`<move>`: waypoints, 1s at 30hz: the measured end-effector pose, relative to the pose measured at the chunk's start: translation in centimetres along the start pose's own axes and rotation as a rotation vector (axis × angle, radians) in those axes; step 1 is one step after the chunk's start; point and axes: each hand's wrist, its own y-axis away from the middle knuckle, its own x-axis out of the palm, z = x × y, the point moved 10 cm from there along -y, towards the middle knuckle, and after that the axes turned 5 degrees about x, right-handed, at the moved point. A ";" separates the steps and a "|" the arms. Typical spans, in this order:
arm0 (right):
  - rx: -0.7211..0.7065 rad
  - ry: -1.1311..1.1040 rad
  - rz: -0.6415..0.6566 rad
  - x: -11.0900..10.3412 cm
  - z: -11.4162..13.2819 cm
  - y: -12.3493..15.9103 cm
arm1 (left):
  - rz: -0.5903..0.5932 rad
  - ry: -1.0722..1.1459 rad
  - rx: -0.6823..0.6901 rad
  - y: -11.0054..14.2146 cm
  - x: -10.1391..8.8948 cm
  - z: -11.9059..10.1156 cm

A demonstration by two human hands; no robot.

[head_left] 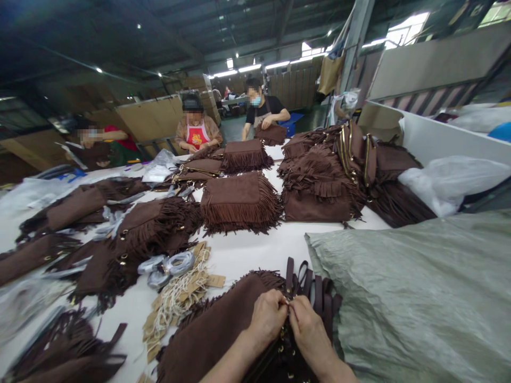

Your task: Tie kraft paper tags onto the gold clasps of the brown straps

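A brown suede fringed bag [223,319] lies on the white table [255,250] right in front of me. My left hand [268,316] and my right hand [307,327] meet at its top edge, both pinched together on a small fitting there. What the fingertips grip is too small to name. Brown straps [307,287] stick up just behind my hands. A pile of tan paper tags with white strings [178,298] lies to the left of the bag.
Several more brown fringed bags [239,205] cover the table, stacked higher at the right [319,181]. A grey-green woven sack [419,298] fills the right foreground. Three other people [195,130] work at the far end. Clear plastic bags [447,181] sit right.
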 end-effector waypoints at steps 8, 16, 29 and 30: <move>-0.117 0.095 -0.074 -0.9 1.0 0.3 | 0.008 0.584 -0.095 -0.7 1.1 0.6; 0.320 -0.545 0.376 1.0 -2.5 0.9 | 0.241 1.138 -0.253 0.6 1.5 0.7; 0.679 -1.096 0.534 2.9 -2.9 4.3 | 0.271 1.368 -0.234 4.2 1.8 1.6; 0.700 -1.133 0.540 2.8 -2.9 4.4 | 0.263 1.364 -0.233 4.4 1.8 1.7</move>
